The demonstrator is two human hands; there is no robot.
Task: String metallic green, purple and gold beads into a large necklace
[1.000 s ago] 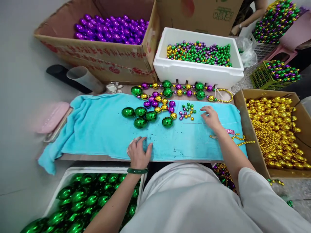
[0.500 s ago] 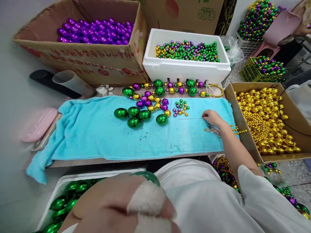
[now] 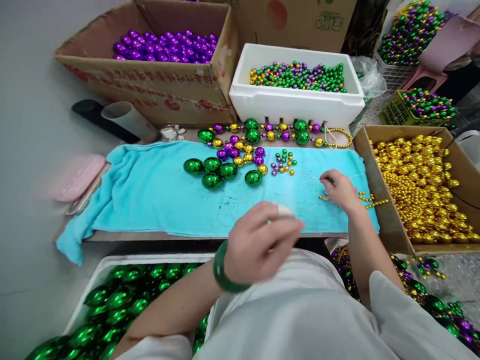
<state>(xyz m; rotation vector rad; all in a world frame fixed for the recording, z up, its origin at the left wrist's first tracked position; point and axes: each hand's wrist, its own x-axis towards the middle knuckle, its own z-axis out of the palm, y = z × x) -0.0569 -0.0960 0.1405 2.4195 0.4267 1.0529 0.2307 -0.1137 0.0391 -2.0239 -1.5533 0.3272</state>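
Observation:
My left hand (image 3: 262, 242), with a green bangle (image 3: 225, 270) at the wrist and white tape on a finger, hovers over the front edge of the blue towel (image 3: 150, 200). Its fingers are bent and blurred, and nothing can be made out in them. My right hand (image 3: 337, 187) pinches thin white string (image 3: 309, 176) at the towel's right side. Left of that string lie small loose beads (image 3: 284, 162). Farther left are large green beads (image 3: 212, 180) and a cluster of purple and gold beads (image 3: 240, 152).
A beaded strand (image 3: 285, 136) runs behind the towel. Behind it stand a white foam box (image 3: 296, 105) and a carton of purple beads (image 3: 150, 85). A carton of gold beads (image 3: 397, 220) is at right, and green beads (image 3: 118, 300) fill a box at front left.
My left hand has moved forward, away from the camera, to the towel's front edge. My right hand still holds the string, which now lies in looser curves. The view has shifted slightly.

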